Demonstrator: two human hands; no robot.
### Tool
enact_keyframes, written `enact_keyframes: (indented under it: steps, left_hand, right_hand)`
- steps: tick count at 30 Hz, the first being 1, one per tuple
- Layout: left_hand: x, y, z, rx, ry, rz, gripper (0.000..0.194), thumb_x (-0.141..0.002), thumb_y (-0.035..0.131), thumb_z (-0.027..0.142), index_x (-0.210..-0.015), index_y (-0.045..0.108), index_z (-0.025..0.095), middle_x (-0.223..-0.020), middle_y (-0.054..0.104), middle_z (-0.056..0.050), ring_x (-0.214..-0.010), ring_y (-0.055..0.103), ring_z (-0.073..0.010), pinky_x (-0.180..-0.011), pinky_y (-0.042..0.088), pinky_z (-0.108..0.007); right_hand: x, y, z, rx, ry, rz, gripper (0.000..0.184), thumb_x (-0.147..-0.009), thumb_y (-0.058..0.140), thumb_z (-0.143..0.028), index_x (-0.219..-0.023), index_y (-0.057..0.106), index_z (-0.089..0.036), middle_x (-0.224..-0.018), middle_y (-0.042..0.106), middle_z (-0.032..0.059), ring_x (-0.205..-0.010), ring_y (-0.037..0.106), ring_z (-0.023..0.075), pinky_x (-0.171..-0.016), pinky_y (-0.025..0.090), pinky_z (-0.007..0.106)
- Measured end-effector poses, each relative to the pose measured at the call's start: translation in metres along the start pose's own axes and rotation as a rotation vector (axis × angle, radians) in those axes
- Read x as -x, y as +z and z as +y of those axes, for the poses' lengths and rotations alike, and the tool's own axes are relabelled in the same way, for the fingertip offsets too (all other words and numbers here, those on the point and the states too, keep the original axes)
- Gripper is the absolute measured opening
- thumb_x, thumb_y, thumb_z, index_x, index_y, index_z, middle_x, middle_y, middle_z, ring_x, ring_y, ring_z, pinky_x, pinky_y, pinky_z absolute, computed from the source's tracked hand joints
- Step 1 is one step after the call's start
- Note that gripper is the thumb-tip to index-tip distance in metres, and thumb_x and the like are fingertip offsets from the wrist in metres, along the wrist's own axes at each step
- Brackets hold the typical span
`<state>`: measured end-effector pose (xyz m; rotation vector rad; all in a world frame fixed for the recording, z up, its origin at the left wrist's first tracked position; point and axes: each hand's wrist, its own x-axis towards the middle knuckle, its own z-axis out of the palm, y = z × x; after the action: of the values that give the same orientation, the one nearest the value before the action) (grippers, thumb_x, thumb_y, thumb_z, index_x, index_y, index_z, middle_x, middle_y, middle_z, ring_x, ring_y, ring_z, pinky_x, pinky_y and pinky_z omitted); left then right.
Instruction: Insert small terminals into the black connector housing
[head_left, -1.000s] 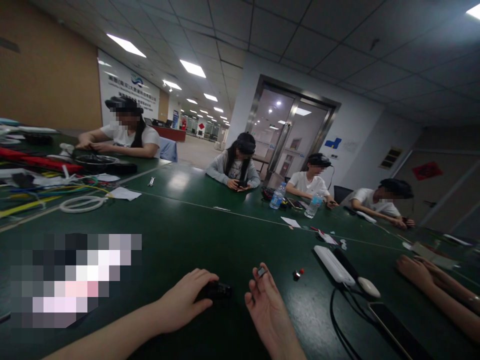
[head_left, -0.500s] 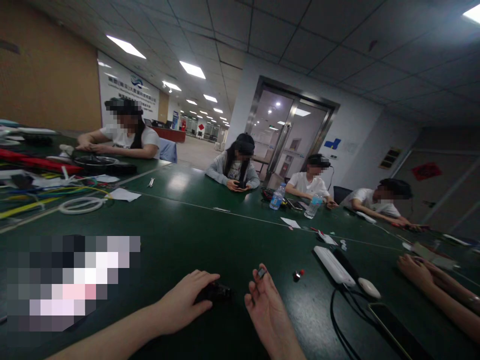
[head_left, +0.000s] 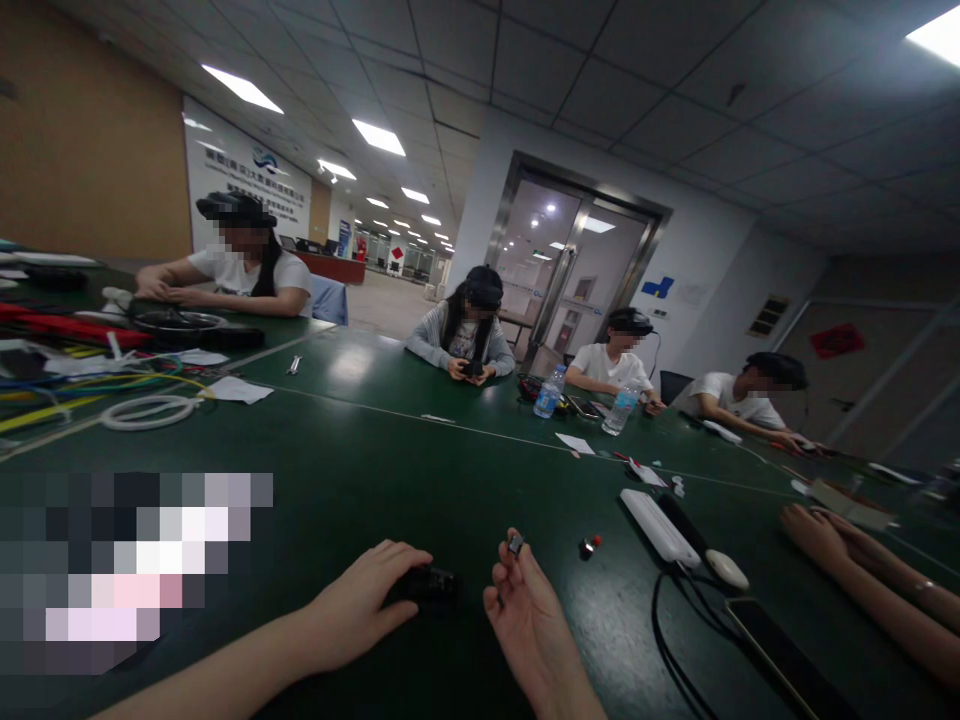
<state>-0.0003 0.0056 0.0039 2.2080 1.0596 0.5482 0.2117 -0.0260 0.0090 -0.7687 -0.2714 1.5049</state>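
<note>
My left hand (head_left: 365, 602) rests on the green table with its thumb and fingers curved around a small black object (head_left: 436, 583). The hand hides part of that object, and its kind is too dark to make out. To the right of it, my right hand (head_left: 534, 625) is raised palm up. Its thumb and fingertips pinch a small grey, block-shaped piece (head_left: 515, 544). A gap separates the two hands. Beyond the right hand, a small dark and silver part with a red end (head_left: 589, 546) lies on the table.
A white power strip (head_left: 658, 528), a white computer mouse (head_left: 727, 569), black cables and a phone (head_left: 784, 655) lie at right, near another person's hands (head_left: 821, 540). Water bottles (head_left: 619, 410) stand farther back. Coiled tubing (head_left: 146, 412) and wires lie at left. Several people sit around the table.
The view has shifted slightly, so the scene sits a little farther left. Both hands keep nearly the same pose, with the small grey piece still pinched in the right.
</note>
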Motion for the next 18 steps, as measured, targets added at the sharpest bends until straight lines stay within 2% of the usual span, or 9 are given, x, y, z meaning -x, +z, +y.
enact_keyframes:
  steps: [18]
  left_hand:
    - [-0.0018, -0.0006, -0.0001, 0.001, 0.003, 0.004, 0.041, -0.074, 0.056, 0.025, -0.114, 0.047, 0.028, -0.113, 0.053, 0.0, -0.105, 0.045, -0.0182, -0.093, 0.034, -0.032]
  right_hand:
    - [-0.0025, -0.0016, -0.0004, 0.009, 0.016, 0.007, 0.028, -0.065, 0.069, -0.03, -0.09, 0.061, -0.021, -0.077, 0.061, -0.0036, -0.062, 0.053, 0.0071, -0.055, 0.042, 0.02]
